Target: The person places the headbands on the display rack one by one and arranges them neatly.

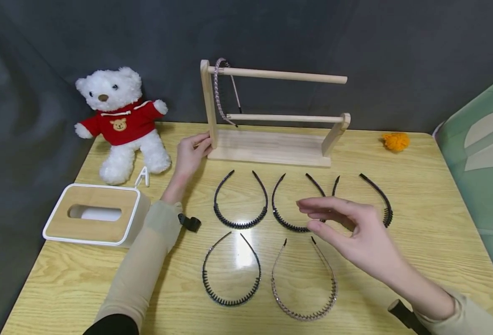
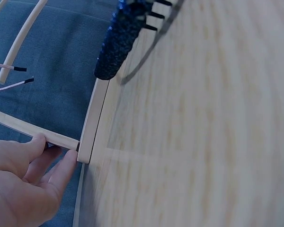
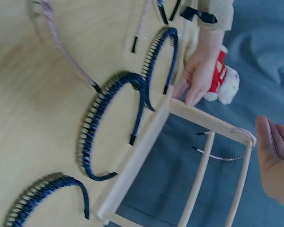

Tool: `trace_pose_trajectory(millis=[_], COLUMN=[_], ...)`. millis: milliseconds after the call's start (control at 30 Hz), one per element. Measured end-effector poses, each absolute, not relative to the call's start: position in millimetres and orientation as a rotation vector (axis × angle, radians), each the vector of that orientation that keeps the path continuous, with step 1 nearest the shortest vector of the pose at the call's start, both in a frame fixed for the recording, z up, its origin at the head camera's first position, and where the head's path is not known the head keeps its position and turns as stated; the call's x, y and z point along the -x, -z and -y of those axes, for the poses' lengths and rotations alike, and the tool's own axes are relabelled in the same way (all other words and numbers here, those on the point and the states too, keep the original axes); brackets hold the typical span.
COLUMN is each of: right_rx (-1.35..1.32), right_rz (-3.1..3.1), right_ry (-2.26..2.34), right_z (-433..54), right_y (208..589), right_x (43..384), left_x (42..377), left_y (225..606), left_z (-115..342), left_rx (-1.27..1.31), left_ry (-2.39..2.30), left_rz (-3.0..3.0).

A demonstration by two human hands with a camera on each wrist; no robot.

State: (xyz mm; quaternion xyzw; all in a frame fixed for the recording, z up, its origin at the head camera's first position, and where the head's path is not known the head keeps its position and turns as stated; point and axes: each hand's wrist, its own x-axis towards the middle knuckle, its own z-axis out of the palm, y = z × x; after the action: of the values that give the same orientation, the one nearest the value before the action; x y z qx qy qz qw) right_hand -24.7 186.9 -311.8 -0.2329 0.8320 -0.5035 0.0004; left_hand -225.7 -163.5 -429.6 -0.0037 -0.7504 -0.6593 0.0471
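My left hand (image 1: 189, 151) pinches the foot of the left post of a wooden rack (image 1: 271, 151) between thumb and fingers. A pinkish braided headband (image 1: 216, 90) hangs on the rack's two bars at their left end. My right hand (image 1: 351, 228) is raised over the table, fingers loosely extended and nothing held. It partly hides a dark headband (image 1: 389, 211) at the right. Beside that lie another dark toothed headband (image 1: 292, 228) and a third dark headband (image 1: 240, 225). Nearer me are a dark blue-green headband (image 1: 229, 303) and a pink headband (image 1: 305, 317).
A white teddy bear (image 1: 118, 128) in a red top sits at the back left. In front of it stand a tissue box (image 1: 139, 218) and a small white letter A (image 1: 143, 177). An orange fluffy ball (image 1: 396, 141) lies at the back right, near the table edge.
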Motion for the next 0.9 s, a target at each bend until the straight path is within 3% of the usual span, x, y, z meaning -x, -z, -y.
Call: trace_pose_trajectory(millis=[400, 900], right_rx=[0.750, 1.012], right_rz=[-2.560, -2.680], right_ry=[1.515, 1.308], right_z=[-185, -190], right_y=[363, 402], right_x=[-4, -31], left_x=[226, 227], left_y=[429, 431], left_z=[162, 163], left_rx=[0.004, 0.012], left_ry=[2.002, 2.025], left_rz=[2.300, 2.270])
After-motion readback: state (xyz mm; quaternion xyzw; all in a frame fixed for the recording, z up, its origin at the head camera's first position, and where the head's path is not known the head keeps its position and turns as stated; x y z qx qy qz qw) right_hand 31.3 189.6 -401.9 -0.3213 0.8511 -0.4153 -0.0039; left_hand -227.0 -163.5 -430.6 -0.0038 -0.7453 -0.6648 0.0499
